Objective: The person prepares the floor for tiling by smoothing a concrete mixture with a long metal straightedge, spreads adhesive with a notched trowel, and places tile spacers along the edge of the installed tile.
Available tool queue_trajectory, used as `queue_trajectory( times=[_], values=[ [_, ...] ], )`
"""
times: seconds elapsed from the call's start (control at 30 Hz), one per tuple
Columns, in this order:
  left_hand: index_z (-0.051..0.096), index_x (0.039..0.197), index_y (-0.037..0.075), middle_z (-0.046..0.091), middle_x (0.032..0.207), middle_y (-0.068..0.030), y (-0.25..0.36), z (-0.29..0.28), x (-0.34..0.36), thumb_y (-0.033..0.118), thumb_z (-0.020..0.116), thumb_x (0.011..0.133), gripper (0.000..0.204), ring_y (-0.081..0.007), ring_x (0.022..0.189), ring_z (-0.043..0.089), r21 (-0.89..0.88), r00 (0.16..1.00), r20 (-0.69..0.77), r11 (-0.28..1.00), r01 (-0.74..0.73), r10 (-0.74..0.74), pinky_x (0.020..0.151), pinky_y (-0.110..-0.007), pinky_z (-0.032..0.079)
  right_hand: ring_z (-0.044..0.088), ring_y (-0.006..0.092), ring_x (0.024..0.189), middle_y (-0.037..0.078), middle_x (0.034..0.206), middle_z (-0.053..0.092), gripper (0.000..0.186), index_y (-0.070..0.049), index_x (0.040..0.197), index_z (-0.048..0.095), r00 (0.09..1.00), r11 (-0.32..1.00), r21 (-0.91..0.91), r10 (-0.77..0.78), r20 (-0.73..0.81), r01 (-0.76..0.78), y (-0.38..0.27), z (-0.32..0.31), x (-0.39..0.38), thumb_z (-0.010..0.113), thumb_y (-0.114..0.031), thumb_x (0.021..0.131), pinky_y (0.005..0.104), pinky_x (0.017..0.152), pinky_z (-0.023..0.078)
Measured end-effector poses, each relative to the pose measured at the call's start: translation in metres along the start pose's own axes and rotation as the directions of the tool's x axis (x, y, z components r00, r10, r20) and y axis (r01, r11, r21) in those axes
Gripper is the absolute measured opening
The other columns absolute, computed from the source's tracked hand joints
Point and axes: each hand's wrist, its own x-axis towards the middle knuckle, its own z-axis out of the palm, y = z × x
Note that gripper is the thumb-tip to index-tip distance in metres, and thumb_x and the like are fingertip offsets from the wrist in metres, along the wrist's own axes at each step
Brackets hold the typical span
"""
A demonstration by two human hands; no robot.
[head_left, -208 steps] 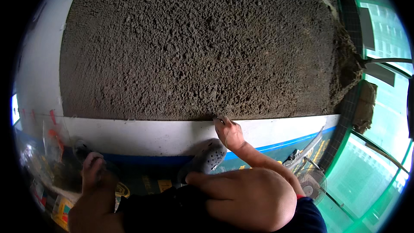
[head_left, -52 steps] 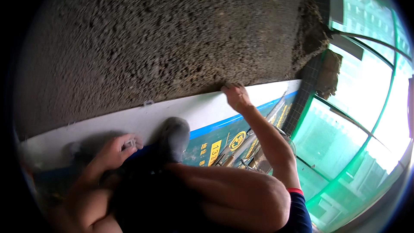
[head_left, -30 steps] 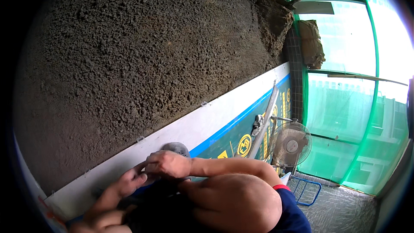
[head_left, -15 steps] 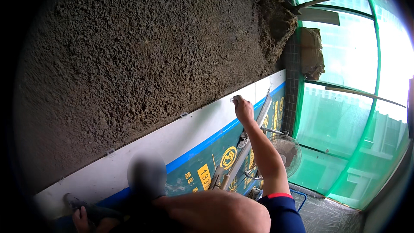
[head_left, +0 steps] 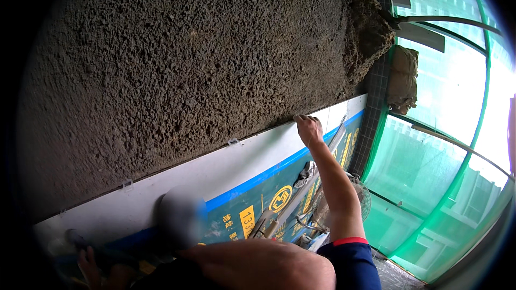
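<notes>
My right hand (head_left: 309, 130) reaches to the far edge of a white tile strip (head_left: 269, 147), where the strip meets rough grey-brown mortar (head_left: 204, 70). Its fingers are pinched together at that edge on a small pale tile clip, now mostly hidden by them. To the left, a clear plastic tile clip (head_left: 233, 141) stands in the same edge, with another farther along. In the dim lower left corner, fingers that appear to be my left hand (head_left: 87, 264) lie beside a dark rounded tip; their grip is unclear. My bare leg fills the lower middle, beside a blurred dark shape.
A green printed sheet with blue edging (head_left: 226, 223) runs along the strip. On it lie a long metal bar (head_left: 290, 209) and a trowel (head_left: 262, 223). A fan (head_left: 361, 198) stands at right, before green netting (head_left: 419, 166). A brown paper sack (head_left: 403, 78) sits far right.
My right hand has moved onto the strip's edge beside the mortar, and the pale clip in its fingers is now mostly covered. The view has shifted slightly.
</notes>
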Motion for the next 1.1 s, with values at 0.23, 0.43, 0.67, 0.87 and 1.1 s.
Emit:
queue_trajectory(
  times=[0.23,0.43,0.67,0.87,1.1],
  values=[
    [0.058,0.093,-0.003,0.052,0.072,-0.0204,-0.048,0.035,0.027,0.028,0.058,0.104,0.033,-0.0337,0.065,0.050,-0.183,0.979,-0.183,0.976,-0.121,0.087,0.064,-0.046,0.042,0.068,0.0334,0.098,0.011,0.097,0.069,0.016,-0.011,0.098,0.066,0.985,0.986,-0.097,-0.124,0.122,0.136,0.005,-0.007,0.012,0.054,-0.009,0.088,0.0449,0.086,0.051],
    [0.056,0.091,-0.005,0.053,0.076,-0.0264,-0.077,0.059,0.024,0.029,0.058,0.104,0.037,-0.0393,0.068,0.044,-0.187,0.961,-0.270,0.975,-0.116,0.063,0.068,-0.048,0.041,0.067,0.0379,0.102,0.015,0.107,0.072,0.026,-0.014,0.109,0.072,0.983,0.998,0.021,-0.063,0.175,0.060,0.017,-0.007,0.018,0.054,-0.011,0.091,0.0482,0.089,0.053],
    [0.055,0.090,-0.008,0.054,0.080,-0.0313,-0.056,0.051,0.022,0.030,0.057,0.105,0.041,-0.0434,0.071,0.039,-0.216,0.974,-0.224,0.972,-0.095,0.046,0.072,-0.050,0.041,0.067,0.0421,0.091,0.019,0.097,0.070,0.016,-0.012,0.105,0.071,0.996,0.986,0.161,0.039,0.080,-0.052,0.022,0.001,0.012,0.060,-0.013,0.093,0.0506,0.081,0.054],
    [0.055,0.090,-0.006,0.051,0.078,-0.0284,-0.051,0.038,0.027,0.031,0.058,0.105,0.040,-0.0388,0.071,0.036,-0.195,0.991,-0.126,0.978,-0.066,0.042,0.071,-0.048,0.040,0.066,0.0414,0.088,0.019,0.090,0.069,0.011,-0.008,0.100,0.067,1.000,0.990,0.137,0.015,0.011,-0.016,0.021,0.001,0.008,0.060,-0.009,0.092,0.0504,0.077,0.053],
    [0.054,0.091,-0.007,0.051,0.084,-0.0275,-0.061,0.040,0.026,0.030,0.059,0.105,0.040,-0.0362,0.076,0.043,-0.200,0.996,-0.083,0.980,0.004,-0.021,0.075,-0.047,0.040,0.067,0.0350,0.100,0.015,0.101,0.071,0.022,-0.008,0.107,0.069,0.990,0.992,-0.091,-0.075,0.122,0.086,0.033,0.003,0.012,0.053,-0.012,0.093,0.0476,0.090,0.051]
  ],
)
